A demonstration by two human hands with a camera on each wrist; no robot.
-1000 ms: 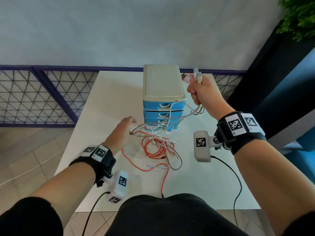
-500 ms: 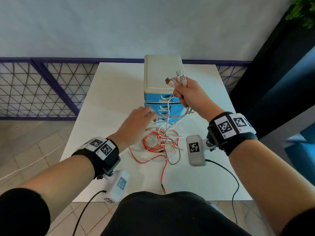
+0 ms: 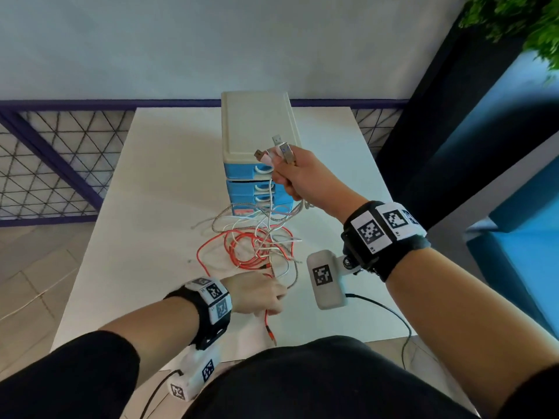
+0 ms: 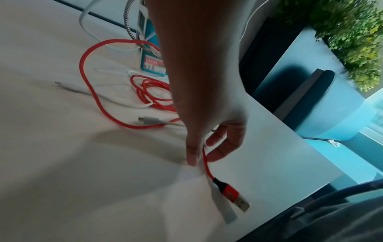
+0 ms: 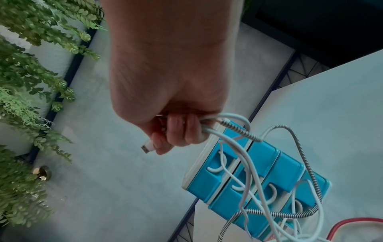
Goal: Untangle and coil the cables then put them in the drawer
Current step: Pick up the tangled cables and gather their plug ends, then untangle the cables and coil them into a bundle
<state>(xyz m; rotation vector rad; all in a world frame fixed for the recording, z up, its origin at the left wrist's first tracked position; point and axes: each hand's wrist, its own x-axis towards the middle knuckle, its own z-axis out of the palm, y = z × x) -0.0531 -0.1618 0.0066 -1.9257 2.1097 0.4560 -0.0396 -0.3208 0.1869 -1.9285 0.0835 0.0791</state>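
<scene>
A tangle of cables (image 3: 257, 243) lies on the white table (image 3: 157, 176) in front of a small blue drawer unit (image 3: 257, 140). My right hand (image 3: 298, 176) is raised before the unit and grips several white and braided cables (image 5: 232, 135) near their USB plugs (image 3: 279, 148), which stick out above the fist. My left hand (image 3: 261, 293) is low near the table's front edge. Its thumb and fingers (image 4: 219, 147) pinch the red cable (image 4: 205, 162) just above its red USB plug (image 4: 234, 194). The drawers look closed.
A dark metal railing with wire mesh (image 3: 60, 164) runs behind and left of the table. A dark blue panel (image 3: 472, 122) and green plants (image 3: 520, 22) stand at the right. Black wrist-camera leads (image 3: 390, 316) hang off the front edge.
My left hand has pulled back from the tangle to the table's front edge and taken the red cable near its plug. My right hand has shifted left in front of the drawer unit, still gripping its cables.
</scene>
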